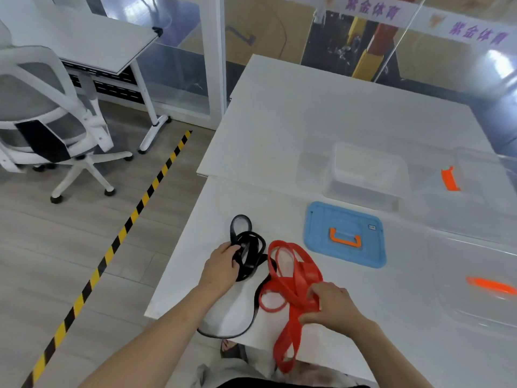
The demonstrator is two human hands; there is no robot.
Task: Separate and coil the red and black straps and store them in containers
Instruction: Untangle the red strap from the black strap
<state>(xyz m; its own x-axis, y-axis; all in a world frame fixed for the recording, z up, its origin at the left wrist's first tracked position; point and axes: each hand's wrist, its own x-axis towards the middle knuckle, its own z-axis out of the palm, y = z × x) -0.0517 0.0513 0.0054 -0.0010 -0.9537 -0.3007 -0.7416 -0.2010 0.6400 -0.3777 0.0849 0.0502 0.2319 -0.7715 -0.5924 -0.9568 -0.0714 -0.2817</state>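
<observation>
A black strap [249,247] lies in a loose bundle near the table's left edge, and one long loop of it trails down over the front edge. My left hand [221,268] grips this bundle from the left. A red strap [293,271] lies tangled just to the right, its lower loops hanging off the front edge. My right hand [331,305] holds the red strap where its loops cross. A black loop runs under the red strap's left side. A clear container [363,175] stands behind them, open.
A blue lid [347,235] with an orange handle lies flat right of the straps. More clear containers with orange latches [450,179] stand at the right. The white table [279,121] ends close on the left. A white office chair [47,113] and a desk stand beyond.
</observation>
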